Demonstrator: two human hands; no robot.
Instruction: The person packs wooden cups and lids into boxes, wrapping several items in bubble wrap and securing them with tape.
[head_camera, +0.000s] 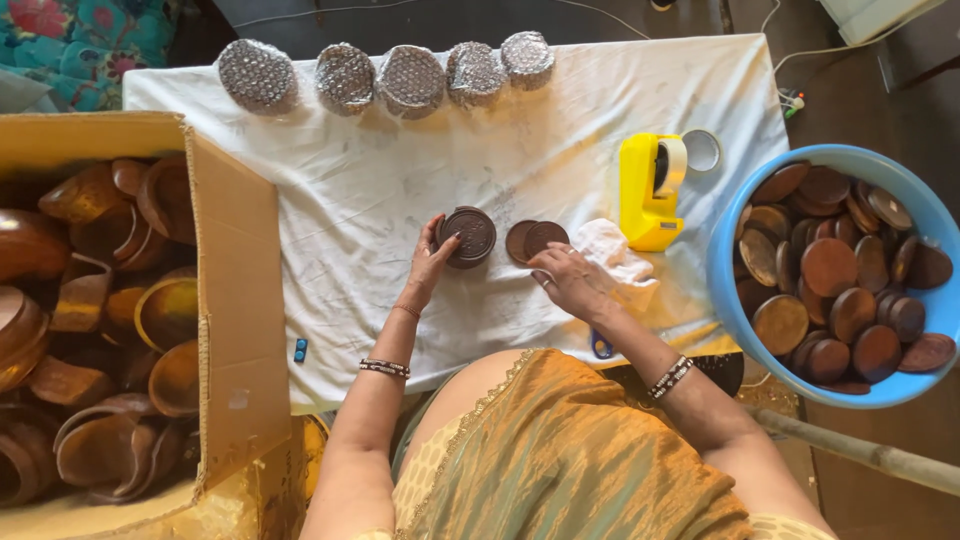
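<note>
My left hand (430, 262) rests its fingers against a small stack of dark round wooden discs (470, 235) on the white cloth (360, 190). My right hand (568, 280) lies palm down just right of it, fingertips touching two loose brown discs (535, 239) that lie flat and overlap. A crumpled white rag (612, 250) sits beside my right hand. Neither hand lifts anything off the cloth.
A blue tub (722, 262) full of brown discs stands at right. A cardboard box (235, 300) of wooden bowls stands at left. Several bubble-wrapped round bundles (410, 78) line the far edge. A yellow tape dispenser (650, 190) and a tape roll (703, 150) lie nearby.
</note>
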